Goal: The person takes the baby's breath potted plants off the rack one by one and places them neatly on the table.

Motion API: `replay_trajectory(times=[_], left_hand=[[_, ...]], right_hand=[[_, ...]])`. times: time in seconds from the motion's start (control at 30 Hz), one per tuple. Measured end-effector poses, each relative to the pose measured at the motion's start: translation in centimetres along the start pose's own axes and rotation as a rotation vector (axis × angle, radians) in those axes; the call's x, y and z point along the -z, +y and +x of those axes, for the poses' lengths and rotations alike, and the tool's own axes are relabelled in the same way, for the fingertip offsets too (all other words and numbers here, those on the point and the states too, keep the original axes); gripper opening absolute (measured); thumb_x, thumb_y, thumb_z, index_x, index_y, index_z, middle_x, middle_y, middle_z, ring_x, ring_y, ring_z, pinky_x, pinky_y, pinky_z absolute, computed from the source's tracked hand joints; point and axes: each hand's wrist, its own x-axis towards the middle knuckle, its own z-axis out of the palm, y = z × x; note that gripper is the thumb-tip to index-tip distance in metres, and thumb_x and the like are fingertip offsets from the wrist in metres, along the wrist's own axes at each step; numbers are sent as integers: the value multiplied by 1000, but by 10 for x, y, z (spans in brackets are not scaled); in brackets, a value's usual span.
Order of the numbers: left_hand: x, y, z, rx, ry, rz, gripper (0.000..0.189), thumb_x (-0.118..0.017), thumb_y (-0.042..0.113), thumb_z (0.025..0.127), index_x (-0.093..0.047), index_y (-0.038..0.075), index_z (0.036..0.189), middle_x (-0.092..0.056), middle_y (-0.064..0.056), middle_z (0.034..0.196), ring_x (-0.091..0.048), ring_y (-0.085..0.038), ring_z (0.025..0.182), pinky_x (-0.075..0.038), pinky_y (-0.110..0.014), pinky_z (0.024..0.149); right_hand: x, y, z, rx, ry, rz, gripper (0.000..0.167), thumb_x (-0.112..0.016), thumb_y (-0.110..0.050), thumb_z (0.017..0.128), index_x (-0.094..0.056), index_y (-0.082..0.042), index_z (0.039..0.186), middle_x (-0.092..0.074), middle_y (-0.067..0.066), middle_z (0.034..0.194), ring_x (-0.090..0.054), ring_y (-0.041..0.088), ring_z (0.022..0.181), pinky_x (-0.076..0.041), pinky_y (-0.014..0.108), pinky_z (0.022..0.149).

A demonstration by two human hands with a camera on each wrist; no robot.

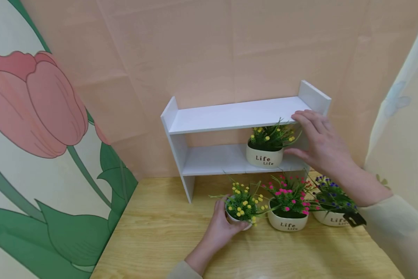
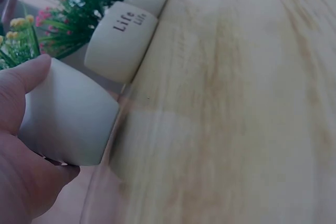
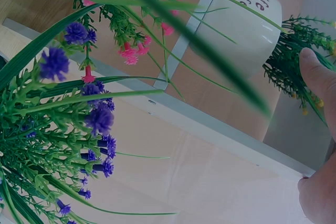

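My left hand [image 1: 220, 224] grips a small white pot [image 2: 73, 114] of yellow flowers [image 1: 242, 203], low over the wooden tabletop; thumb and fingers wrap its sides. My right hand [image 1: 322, 135] is raised at the right end of a white two-tier shelf [image 1: 237, 114], fingers extended at the upper board's edge. Its thumb [image 3: 315, 72] lies close to the flowers of another yellow-flowered pot [image 1: 265, 157], marked "Life", standing on the lower board. In the right wrist view, the fingers are by the side panel [image 3: 231, 135].
On the wooden table [image 1: 153, 232], right of my left hand, stand a pink-flowered pot [image 1: 287, 223] and a purple-flowered pot [image 1: 329, 218]. Their long leaves spread toward the shelf. A peach cloth wall [image 1: 209, 50] rises behind, with a tulip panel [image 1: 38, 100] at left.
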Motion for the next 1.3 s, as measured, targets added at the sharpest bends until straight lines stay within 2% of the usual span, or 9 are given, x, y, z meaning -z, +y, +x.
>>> replay_trajectory(times=[0.17,0.43,0.9,1.0,1.03,1.17,1.23,1.3], left_hand=[[-1,-5,1,-1,-7,21,109,-100,34,83,-36,9,168,-47,-10,156,-49,-36,149,-36,-58,126],[-2,-6,1,-7,-14,31,111,-100,30,83,-34,12,170,-44,-14,161,-48,-40,149,-35,-63,126],[-2,-8,0,-9,-14,22,113,-100,30,82,-33,14,171,-46,-11,158,-50,-37,148,-35,-61,126],[-3,-9,0,-13,-13,12,114,-101,30,82,-33,14,171,-46,-12,158,-50,-38,148,-35,-61,126],[-2,-8,0,-13,-14,8,114,-101,30,81,-32,14,171,-45,-13,158,-50,-38,148,-35,-61,126],[-1,-7,0,-7,-25,-21,115,-101,30,81,-31,15,172,-43,-13,160,-50,-38,148,-35,-57,127],[0,-6,-1,-4,-31,-36,116,-101,30,82,-30,15,172,-43,-13,160,-50,-38,149,-35,-55,127],[1,-5,-2,-4,-35,-49,116,-101,30,82,-31,14,172,-43,-13,160,-50,-38,149,-36,-54,127]], right_hand=[[-1,0,0,2,3,2,118,-40,-93,91,-44,1,162,-44,26,164,-35,49,153,-18,48,136],[1,0,0,-11,-20,13,119,-40,-92,88,-42,-1,164,-42,25,167,-33,49,155,-17,49,136],[1,0,0,-19,-24,6,119,-41,-93,88,-42,-1,164,-42,25,167,-33,48,155,-17,50,136],[1,1,0,-23,-38,8,117,-50,-89,87,-41,-2,165,-41,24,168,-33,48,156,-17,50,136],[2,1,0,-24,-41,7,116,-59,-85,86,-41,-2,165,-41,24,168,-33,48,156,-17,50,136],[2,1,0,-29,-48,-4,113,-93,-50,79,-40,-2,166,-40,24,168,-32,47,157,-16,49,136],[2,0,0,-31,-47,-8,115,-100,-31,72,-40,-1,165,-40,24,168,-32,47,156,-16,49,136],[2,-1,1,-34,-46,-10,117,-103,-25,69,-40,-1,165,-40,24,168,-32,47,156,-16,49,136]])
